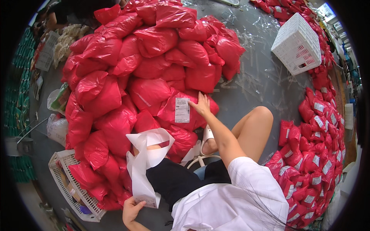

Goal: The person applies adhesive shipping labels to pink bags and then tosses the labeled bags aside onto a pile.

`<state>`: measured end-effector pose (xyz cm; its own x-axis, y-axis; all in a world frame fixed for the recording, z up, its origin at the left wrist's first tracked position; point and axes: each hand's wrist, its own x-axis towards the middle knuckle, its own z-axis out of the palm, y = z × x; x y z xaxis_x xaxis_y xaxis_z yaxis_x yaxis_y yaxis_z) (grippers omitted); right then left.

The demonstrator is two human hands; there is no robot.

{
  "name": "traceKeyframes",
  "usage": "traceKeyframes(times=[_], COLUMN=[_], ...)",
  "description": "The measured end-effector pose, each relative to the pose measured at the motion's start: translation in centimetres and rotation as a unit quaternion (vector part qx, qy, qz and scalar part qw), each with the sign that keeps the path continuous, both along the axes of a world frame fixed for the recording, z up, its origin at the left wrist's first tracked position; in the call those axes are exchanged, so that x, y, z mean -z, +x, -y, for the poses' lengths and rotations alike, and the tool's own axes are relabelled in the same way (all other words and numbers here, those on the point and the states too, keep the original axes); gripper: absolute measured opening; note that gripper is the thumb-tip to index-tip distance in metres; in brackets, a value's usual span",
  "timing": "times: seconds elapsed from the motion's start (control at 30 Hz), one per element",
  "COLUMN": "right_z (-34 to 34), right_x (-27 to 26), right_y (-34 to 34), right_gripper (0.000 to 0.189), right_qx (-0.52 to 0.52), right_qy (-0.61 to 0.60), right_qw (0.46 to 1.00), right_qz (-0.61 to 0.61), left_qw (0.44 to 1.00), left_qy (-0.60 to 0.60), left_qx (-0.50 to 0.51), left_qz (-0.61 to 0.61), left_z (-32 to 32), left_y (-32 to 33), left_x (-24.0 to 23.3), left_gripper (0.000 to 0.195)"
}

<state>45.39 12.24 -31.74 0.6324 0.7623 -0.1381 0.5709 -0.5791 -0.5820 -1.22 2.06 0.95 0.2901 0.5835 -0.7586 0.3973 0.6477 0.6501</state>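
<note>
My left hand (131, 212) pinches the end of a long strip of white label backing paper (136, 176), with a printed label at that end. The strip loops up over my left thigh and curls near the knee. A white shipping label (182, 110) bearing print lies on a stuffed red plastic mailing bag (167, 113). My right hand (201, 104) rests on this bag just right of the label, fingers spread. Behind and left of it rises a large heap of red plastic bags (156, 42), on whose visible sides I see no other labels.
Red bags with white labels (309, 173) are piled along the right. A white plastic crate (294, 43) stands at upper right, near clear plastic scraps (251, 57) on the grey floor. Another white crate (76, 184) sits lower left. A person (53, 20) is at upper left.
</note>
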Motion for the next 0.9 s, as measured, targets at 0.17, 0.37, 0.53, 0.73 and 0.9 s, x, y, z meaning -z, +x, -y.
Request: traceKeyframes(times=[0.17,0.37,0.53,0.73,0.9], right_z=[-2.0,0.6,15.5,43.9,25.7], right_x=[-3.7,-14.4,-32.1,-41.7,-37.3], right_y=[2.5,0.7,14.0,24.4,6.2], right_gripper=[0.083,0.037,0.022,0.031,0.037], right_qx=[-0.25,-0.354,-0.008,0.423,0.132], right_qy=[-0.171,-0.106,0.126,0.697,0.483], right_qw=[0.953,0.929,0.986,0.579,0.853], right_qz=[-0.031,0.035,-0.105,-0.011,-0.147], left_qw=[0.999,0.996,0.992,0.989,0.985], left_qy=[0.046,0.086,0.102,0.106,0.151], left_qx=[0.0,0.012,0.012,0.031,0.047], left_qz=[-0.008,0.025,0.07,0.094,0.075], left_z=[0.9,0.2,-0.6,-0.7,-0.3], left_y=[0.3,2.1,3.1,2.7,6.3], left_x=[-0.4,-1.5,-0.6,0.5,0.3], left_gripper=[0.023,0.023,0.028,0.025,0.02])
